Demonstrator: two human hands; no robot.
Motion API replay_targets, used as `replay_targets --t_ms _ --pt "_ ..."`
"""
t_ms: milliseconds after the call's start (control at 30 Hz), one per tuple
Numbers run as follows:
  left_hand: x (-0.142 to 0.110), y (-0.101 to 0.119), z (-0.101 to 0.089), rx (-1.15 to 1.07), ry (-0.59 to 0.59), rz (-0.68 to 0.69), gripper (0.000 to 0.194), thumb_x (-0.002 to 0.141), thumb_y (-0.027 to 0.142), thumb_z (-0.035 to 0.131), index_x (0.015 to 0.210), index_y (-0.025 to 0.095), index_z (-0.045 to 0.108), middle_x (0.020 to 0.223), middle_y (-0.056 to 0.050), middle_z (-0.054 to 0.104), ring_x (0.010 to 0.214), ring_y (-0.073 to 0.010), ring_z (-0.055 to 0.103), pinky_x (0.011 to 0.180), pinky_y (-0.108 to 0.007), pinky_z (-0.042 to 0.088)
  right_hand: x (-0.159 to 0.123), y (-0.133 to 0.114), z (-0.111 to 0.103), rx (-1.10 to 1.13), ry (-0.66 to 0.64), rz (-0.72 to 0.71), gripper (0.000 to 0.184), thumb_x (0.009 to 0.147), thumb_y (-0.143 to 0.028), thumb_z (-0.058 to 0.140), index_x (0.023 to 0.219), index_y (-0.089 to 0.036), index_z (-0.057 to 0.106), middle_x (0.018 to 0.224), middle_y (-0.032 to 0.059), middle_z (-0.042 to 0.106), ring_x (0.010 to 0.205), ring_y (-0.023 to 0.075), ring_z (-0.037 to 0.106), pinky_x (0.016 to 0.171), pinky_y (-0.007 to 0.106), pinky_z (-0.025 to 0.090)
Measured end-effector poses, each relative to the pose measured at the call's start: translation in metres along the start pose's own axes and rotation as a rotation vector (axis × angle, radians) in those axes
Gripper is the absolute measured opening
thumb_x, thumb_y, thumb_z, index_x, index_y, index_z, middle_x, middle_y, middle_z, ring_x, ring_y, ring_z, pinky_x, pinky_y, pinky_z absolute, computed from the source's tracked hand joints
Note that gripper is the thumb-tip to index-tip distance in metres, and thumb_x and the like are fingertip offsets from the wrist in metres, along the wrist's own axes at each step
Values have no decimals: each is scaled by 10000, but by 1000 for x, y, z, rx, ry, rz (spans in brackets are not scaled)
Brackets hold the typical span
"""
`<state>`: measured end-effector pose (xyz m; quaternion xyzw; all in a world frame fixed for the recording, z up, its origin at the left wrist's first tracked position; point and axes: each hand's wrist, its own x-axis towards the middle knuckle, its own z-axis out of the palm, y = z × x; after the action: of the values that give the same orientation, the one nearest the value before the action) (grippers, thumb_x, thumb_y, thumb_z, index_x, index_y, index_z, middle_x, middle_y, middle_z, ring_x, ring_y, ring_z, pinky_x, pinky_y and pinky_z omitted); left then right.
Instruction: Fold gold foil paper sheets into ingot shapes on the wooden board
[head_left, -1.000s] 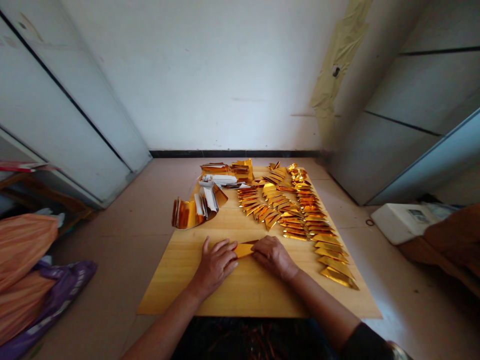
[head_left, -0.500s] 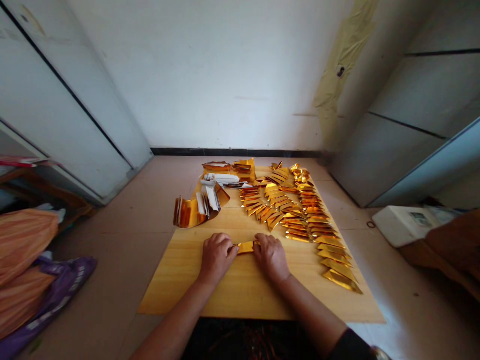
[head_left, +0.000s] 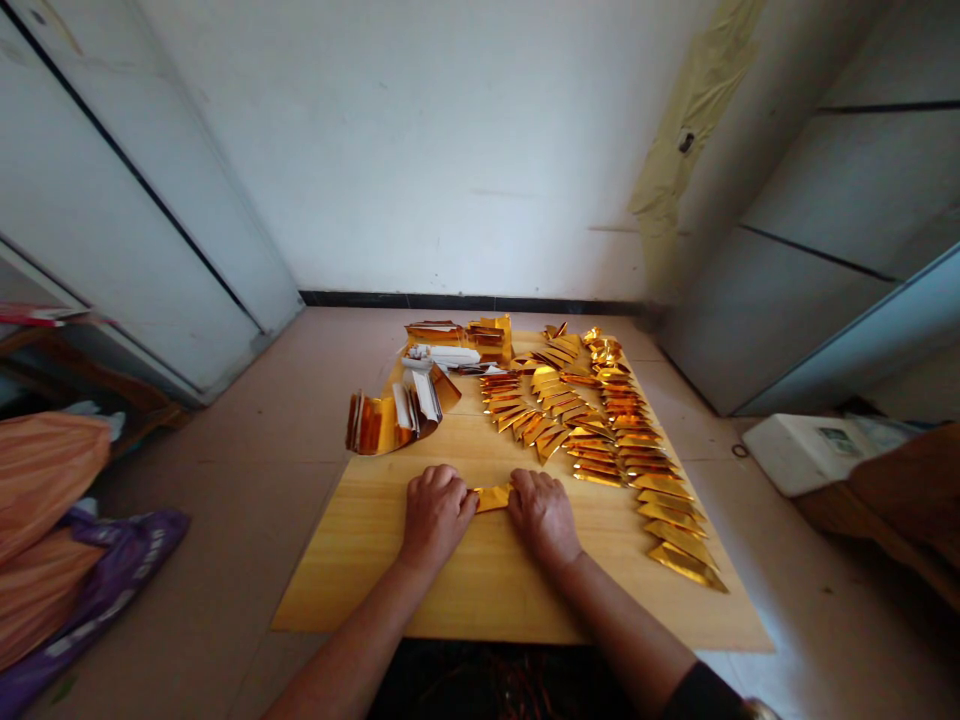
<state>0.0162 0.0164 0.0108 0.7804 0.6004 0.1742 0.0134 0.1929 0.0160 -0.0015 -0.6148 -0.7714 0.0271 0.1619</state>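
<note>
Gold foil strip [head_left: 492, 497] lay on a pale wooden board [head_left: 337, 585], held between a person's left hand [head_left: 437, 517] and right hand [head_left: 541, 518], the fingers of both curled closed and gripping its two ends. Rows of folded gold foil pieces [head_left: 600, 430] fanned across the board beyond, near a curved sheaf of gold and white paper [head_left: 386, 425]. An orange plastic bag [head_left: 45, 480] and a purple plastic bag [head_left: 112, 590] sat on the floor [head_left: 225, 440] to the left
</note>
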Motion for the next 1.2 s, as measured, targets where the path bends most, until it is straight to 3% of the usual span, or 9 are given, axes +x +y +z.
replay_targets --t_ms 333,500,567,667,767,900,1067,1200 --pt "7 4 -6 58 -78 -21 196 837 317 541 703 191 608 865 -59 588 905 -233 494 739 -372 335 -1 -4 0 -74 -8 -14 60 851 -169 513 827 -190 565 775 39 592 745 173 488 669 288 252" --pt "3 6 -4 80 -14 -60 108 815 301 591 809 193 595 868 -53 586 892 -230 489 746 -363 328 -1 -4 -5 -80 45 3 52 864 -197 537 883 -199 584 840 39 586 785 172 486 671 275 271" --pt "1 8 -2 69 25 -13 73 827 273 583 844 202 593 877 -52 587 898 -229 486 766 -370 326 -2 -2 -7 -83 58 -49 45 870 -234 556 867 -209 594 890 46 583 829 180 483 678 273 280" --pt "1 9 2 28 20 165 82 868 224 531 823 216 598 846 -41 581 867 -209 485 761 -358 333 -2 2 -3 -86 28 -165 96 873 -235 571 784 -209 598 845 38 580 811 179 478 677 275 286" --pt "5 7 7 -37 -39 323 155 885 187 503 761 195 595 791 -35 569 800 -181 481 714 -319 355 -1 8 3 -52 -8 -163 133 880 -173 545 762 -193 603 777 29 572 742 158 480 671 267 298" --pt "6 -5 12 -115 -61 423 159 896 193 491 805 184 620 806 -33 602 795 -169 502 714 -301 387 0 16 2 74 -80 -158 146 886 -134 514 813 -187 629 801 22 585 745 135 506 696 238 329" --pt "-7 -20 6 -127 -9 519 248 925 189 418 1075 234 611 1058 -41 656 905 -173 559 861 -379 387 -1 20 -9 141 -123 -163 166 891 -136 508 841 -211 647 851 17 606 801 136 516 732 230 338" --pt "-17 -22 -5 -79 -46 513 302 924 149 387 1099 279 596 1198 -22 622 1018 -177 554 1024 -503 262 0 19 -13 123 -154 -130 161 887 -147 510 846 -219 649 864 17 615 827 142 525 740 234 343"
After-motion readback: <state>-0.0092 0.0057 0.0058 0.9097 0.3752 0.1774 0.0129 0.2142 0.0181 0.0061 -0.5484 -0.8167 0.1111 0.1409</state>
